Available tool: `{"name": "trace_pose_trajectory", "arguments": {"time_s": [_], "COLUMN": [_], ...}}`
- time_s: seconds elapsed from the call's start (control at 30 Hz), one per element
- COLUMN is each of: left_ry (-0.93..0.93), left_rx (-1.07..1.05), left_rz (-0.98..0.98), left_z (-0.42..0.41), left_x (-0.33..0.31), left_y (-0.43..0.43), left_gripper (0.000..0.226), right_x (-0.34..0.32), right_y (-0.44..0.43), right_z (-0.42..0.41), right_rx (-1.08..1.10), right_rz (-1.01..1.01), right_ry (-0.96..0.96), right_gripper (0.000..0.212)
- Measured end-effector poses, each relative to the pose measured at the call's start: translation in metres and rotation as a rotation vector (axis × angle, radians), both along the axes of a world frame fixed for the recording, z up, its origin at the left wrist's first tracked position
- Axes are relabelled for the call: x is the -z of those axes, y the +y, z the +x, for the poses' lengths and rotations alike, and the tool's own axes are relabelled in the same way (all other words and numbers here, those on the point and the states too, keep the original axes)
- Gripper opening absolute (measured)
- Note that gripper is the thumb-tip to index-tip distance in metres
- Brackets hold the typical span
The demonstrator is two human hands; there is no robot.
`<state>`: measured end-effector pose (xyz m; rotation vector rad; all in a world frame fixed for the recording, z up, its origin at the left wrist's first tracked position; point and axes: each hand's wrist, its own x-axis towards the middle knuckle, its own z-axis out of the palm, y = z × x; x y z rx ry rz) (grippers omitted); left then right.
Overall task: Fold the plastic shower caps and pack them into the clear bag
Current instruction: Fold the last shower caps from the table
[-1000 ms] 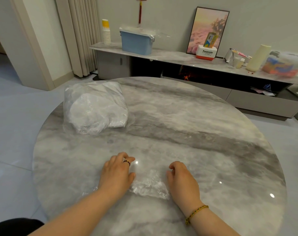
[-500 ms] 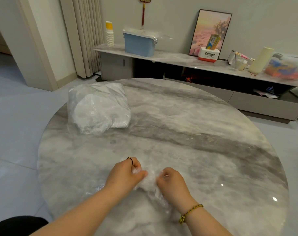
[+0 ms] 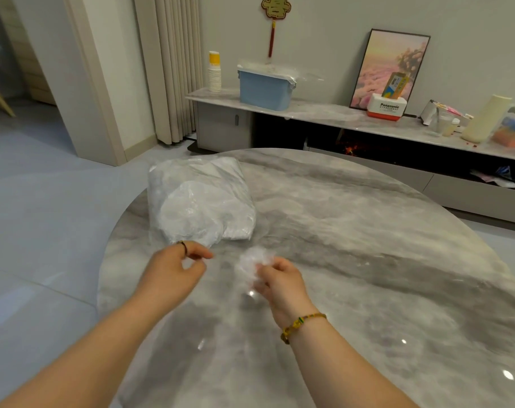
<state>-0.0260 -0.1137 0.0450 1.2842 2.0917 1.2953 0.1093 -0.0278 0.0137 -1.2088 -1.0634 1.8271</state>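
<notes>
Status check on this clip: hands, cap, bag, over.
Right hand pinches bunched shower cap. Left hand curled beside clear bag, grip unclear. Path from cap to bag unobstructed.

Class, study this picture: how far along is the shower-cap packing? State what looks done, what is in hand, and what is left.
Done: the clear bag on the table already bulges with white crumpled plastic, probably packed caps. In hand: the right hand grips one bunched-up shower cap; the left hand, fingers curled, is by the bag's near edge. Left: getting that cap into the bag.
</notes>
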Motion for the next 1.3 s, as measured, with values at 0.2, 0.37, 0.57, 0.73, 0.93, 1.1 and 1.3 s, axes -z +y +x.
{"name": "trace_pose_trajectory", "arguments": {"time_s": [0.2,0.37,0.57,0.73,0.93,1.1,1.3], "left_ry": [0.814,1.060,1.151,1.076,0.958,0.881,0.736], "left_rx": [0.074,0.160,0.116,0.070,0.263,0.296,0.243], "left_rz": [-0.109,-0.100,-0.021,0.114,0.146,0.192,0.170], "left_z": [-0.091,-0.106,-0.120,-0.120,-0.106,-0.085,-0.084], "left_x": [0.032,0.067,0.086,0.090,0.073,0.055,0.052], "left_y": [0.003,0.022,0.041,0.039,0.019,0.000,0.003], "left_gripper": [0.045,0.058,0.011,0.021,0.024,0.023,0.024], "right_x": [-0.018,-0.013,-0.002,0.000,0.003,-0.003,-0.006], "right_y": [0.043,0.065,0.096,0.113,0.126,0.125,0.104], "right_z": [-0.117,-0.168,-0.182,-0.181,-0.170,-0.145,-0.127], "right_rx": [-0.060,-0.147,-0.517,-0.525,-0.516,-0.512,-0.511], "right_rz": [0.317,0.715,1.315,1.313,1.185,1.143,1.018], "right_ry": [-0.182,-0.578,-1.137,-1.244,-1.437,-1.677,-1.472], "right_gripper": [0.034,0.016,0.028,0.028,0.037,0.032,0.035]}}
